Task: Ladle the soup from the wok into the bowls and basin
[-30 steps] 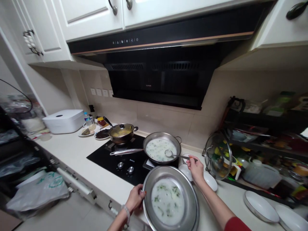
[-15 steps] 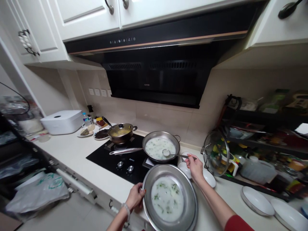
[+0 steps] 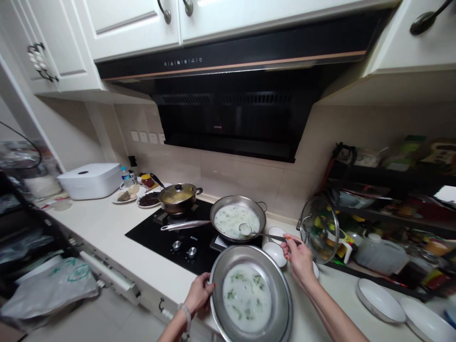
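My left hand [image 3: 200,293] grips the left rim of a large steel bowl [image 3: 281,289] holding white soup with green bits [image 3: 247,297]. In my right hand [image 3: 297,256] is the dark handle of a ladle [image 3: 245,230], whose scoop rests at the surface of the white soup in the steel pan [image 3: 237,219]. That pan stands on the right side of the black hob [image 3: 160,237], just behind the bowl. Small white bowls [image 3: 274,254] sit beside the pan, near my right hand.
A lidded pot [image 3: 178,198] occupies the hob's left side, with plates of food [image 3: 148,199] beside it. A glass lid [image 3: 319,230] leans against the crowded rack at right. White dishes [image 3: 380,300] lie on the counter's right. The range hood [image 3: 228,114] hangs above.
My right hand has shifted slightly right and down along with the ladle handle, uncovering more of the small white bowls. My left hand and the steel bowl are nearly unmoved.
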{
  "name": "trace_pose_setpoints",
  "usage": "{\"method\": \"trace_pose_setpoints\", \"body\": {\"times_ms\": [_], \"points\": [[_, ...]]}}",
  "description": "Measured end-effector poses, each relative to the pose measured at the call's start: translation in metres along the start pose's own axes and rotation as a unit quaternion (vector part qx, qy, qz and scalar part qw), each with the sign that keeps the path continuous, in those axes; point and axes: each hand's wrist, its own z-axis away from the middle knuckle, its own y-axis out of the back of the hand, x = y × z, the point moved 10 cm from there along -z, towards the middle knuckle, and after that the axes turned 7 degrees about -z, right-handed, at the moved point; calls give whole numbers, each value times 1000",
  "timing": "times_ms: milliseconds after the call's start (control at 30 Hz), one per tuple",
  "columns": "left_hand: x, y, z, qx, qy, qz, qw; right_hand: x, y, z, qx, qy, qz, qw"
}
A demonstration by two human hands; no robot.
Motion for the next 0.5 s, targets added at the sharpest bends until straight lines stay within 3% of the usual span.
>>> {"method": "trace_pose_setpoints", "body": {"times_ms": [167,500], "points": [[-3,-2,-1,-3,4,17,1000,-5,16,24,-15,-35,16,999],[-5,-2,-2,-8,0,22,1000,26,58,68,-11,-90,88,992]]}}
